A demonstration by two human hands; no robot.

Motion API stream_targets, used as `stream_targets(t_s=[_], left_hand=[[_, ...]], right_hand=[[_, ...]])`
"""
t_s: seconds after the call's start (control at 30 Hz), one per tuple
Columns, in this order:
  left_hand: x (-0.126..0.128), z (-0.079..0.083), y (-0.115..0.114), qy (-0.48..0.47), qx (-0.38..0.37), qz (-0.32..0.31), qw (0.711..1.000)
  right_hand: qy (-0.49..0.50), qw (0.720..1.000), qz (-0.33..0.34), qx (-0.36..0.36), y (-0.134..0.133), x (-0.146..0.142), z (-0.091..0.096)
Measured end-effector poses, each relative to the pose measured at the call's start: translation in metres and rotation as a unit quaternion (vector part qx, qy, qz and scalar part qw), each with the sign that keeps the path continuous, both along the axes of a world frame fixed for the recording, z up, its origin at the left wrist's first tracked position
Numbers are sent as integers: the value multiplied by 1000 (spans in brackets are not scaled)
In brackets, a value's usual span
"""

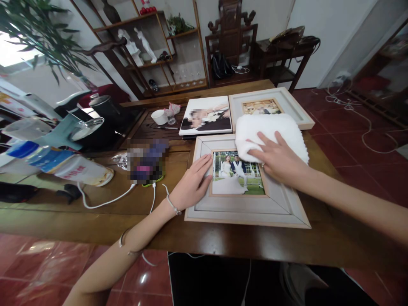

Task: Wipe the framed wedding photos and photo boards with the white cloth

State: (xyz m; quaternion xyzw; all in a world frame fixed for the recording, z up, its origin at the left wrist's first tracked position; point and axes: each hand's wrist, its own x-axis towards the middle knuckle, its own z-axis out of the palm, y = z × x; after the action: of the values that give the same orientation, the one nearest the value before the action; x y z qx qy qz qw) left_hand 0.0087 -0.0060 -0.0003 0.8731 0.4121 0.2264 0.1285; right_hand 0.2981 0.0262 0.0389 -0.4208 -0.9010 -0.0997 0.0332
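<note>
Cloth [288, 131] under its outspread fingers, the right hand [278, 158] best pressed lightly; the unclenched left hand [190, 186] steadied the frame [239, 207].

Right fingers [267, 141] on white cloth [270, 123] over frame [231, 208]

The cloth [274, 131] is white, the nearer picture frame [236, 209] pale grey with tan edges, its wedding photograph [237, 175] green, white and black; the worktop [204, 238] is brown, the floor tiles [140, 278] red, the bottle cap [25, 149] blue
</note>
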Motion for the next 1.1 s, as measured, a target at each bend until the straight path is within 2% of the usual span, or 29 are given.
stream_targets(t_s=[0.13, 0.27, 0.37, 0.47, 0.6, 0.7, 0.8, 0.9, 1.0, 1.1], left_hand=[[1, 0, -1, -7, 2, 13, 1000], [2, 0, -2, 2, 0, 22, 1000], [2, 1, -2, 4, 2, 18, 1000], [1, 1, -1, 6, 4, 10, 1000], [1, 1, 0, 4, 5, 2, 1000], [1, 2, 0, -4, 3, -2, 1000], [0, 2, 0, -8, 0, -3, 1000], [0, 2, 0, -12, -3, -4, 1000], [0, 2, 0, -22, -6, -7, 1000], [0, 1, 0, -22, -6, -2, 1000]], right_hand=[[-12, 998, 14, -54, -52, -16, 3], [16, 991, 52, -124, -113, -24, 24], [50, 983, 102, -145, -134, -26, 36], [67, 983, 101, -140, -124, -29, 31], [37, 992, 59, -104, -82, -26, 8], [27, 997, 46, -54, -52, -19, -2], [27, 999, 36, -8, -28, -15, -2], [16, 1000, 0, -8, -9, -15, 2], [-8, 999, -27, -38, -6, -21, 5], [-24, 998, -18, -57, -24, -29, 9]])
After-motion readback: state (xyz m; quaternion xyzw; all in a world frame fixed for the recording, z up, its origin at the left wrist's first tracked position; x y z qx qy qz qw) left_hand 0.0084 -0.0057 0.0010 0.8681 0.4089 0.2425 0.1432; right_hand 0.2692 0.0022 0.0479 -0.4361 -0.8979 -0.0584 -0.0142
